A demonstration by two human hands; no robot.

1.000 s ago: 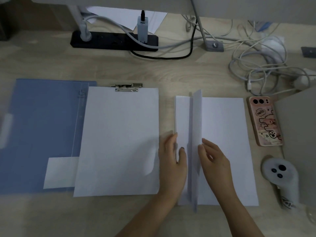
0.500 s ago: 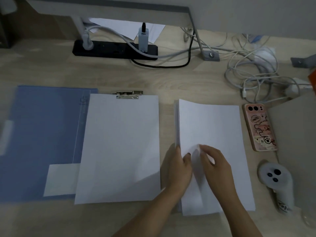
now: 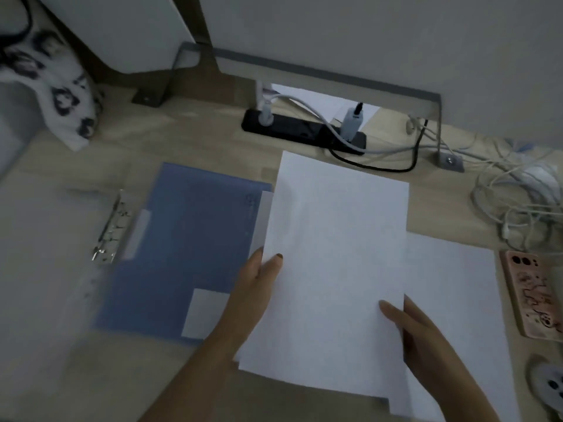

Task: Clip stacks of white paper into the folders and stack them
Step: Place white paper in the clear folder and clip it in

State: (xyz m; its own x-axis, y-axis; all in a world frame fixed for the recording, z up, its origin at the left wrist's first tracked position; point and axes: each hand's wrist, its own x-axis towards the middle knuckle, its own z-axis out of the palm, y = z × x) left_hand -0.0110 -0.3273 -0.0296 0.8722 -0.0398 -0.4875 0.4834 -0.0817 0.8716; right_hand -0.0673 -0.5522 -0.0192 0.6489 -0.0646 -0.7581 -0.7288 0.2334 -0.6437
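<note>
A stack of white paper [image 3: 332, 263] is lifted off the desk, tilted, over the open blue folder [image 3: 189, 248]. My left hand [image 3: 256, 284] grips its left edge, thumb on top. My right hand [image 3: 408, 327] holds its lower right edge, thumb on top and fingers hidden underneath. The remaining white paper [image 3: 451, 300] lies flat on the desk at the right. The lifted stack hides the folder's right half and its clip. At the far left lies a pale open folder [image 3: 45, 269] with a metal ring clip [image 3: 112, 229].
A pink phone [image 3: 531, 296] and a white controller [image 3: 548, 385] lie at the right edge. A black power strip [image 3: 301, 130] and tangled cables [image 3: 518, 202] sit at the back. A patterned cloth [image 3: 58, 86] hangs at the back left.
Both hands have lifted a stack of sheets off the right pile and carried it left over the blue folder. The view has swung left, showing a second folder.
</note>
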